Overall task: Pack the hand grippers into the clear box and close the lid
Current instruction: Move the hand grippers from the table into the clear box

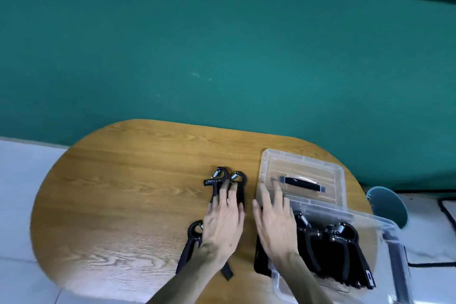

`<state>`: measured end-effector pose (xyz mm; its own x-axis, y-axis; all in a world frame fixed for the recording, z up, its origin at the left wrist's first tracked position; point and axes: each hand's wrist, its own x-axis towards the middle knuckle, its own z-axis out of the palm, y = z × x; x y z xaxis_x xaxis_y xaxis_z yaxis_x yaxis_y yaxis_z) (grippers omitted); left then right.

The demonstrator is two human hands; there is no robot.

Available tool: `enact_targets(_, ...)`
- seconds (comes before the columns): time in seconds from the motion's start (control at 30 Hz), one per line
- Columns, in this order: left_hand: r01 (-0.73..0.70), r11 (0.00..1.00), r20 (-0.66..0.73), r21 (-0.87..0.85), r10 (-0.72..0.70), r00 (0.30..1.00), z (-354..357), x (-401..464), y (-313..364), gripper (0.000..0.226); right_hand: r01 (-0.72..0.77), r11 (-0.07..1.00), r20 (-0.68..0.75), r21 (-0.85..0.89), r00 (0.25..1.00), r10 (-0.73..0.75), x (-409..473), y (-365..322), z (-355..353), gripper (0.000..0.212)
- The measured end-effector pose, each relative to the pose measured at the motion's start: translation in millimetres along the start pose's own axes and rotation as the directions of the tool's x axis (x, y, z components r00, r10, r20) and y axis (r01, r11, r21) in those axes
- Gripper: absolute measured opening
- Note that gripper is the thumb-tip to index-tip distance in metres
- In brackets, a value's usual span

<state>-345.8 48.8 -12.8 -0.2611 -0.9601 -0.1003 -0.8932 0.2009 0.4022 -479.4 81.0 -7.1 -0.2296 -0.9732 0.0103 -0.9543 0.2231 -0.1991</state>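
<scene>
Two black hand grippers [223,181] with steel springs lie side by side on the wooden table [123,192]. My left hand [223,219] lies flat over their handles, fingers spread and not curled round them. A third hand gripper [191,242] lies partly under my left wrist. The clear box [357,216] stands at the right with several hand grippers [340,247] inside. Its clear lid [308,165], which has a black handle, lies on the table behind the box. My right hand [274,222] hovers open at the box's left rim, its fingertips at the lid's near edge.
A green wall runs behind the oval table. A teal round object [388,205] stands on the floor off the table's right end, with a black cable [431,264] near it. Bare tabletop spreads to the left of the hands.
</scene>
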Motion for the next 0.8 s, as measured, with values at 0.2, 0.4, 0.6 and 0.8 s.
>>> enact_targets(0.2,0.082,0.997,0.069,0.007,-0.083,0.994,2.0,-3.5,-55.8,0.054,0.036,0.999,0.088,-0.035,0.996,-0.033,7.9,-51.5,29.9,0.045)
enact_targets(0.4,0.198,0.978,0.159,-0.061,-0.186,0.970,14.6,-16.4,-100.8,0.058,0.042,0.996,0.222,-0.084,0.975,-0.022,15.5,-69.3,68.7,0.052)
enact_targets(0.6,0.213,0.960,0.182,-0.183,-0.180,0.967,40.2,-44.3,-131.6,0.062,-0.001,0.999,0.280,-0.046,0.960,0.014,24.8,-74.5,100.7,0.054)
enact_targets(0.8,0.214,0.969,0.190,-0.126,-0.188,0.964,83.8,-58.0,-147.3,0.067,0.036,0.996,0.270,-0.084,0.963,-0.012,35.5,-80.5,126.2,0.053)
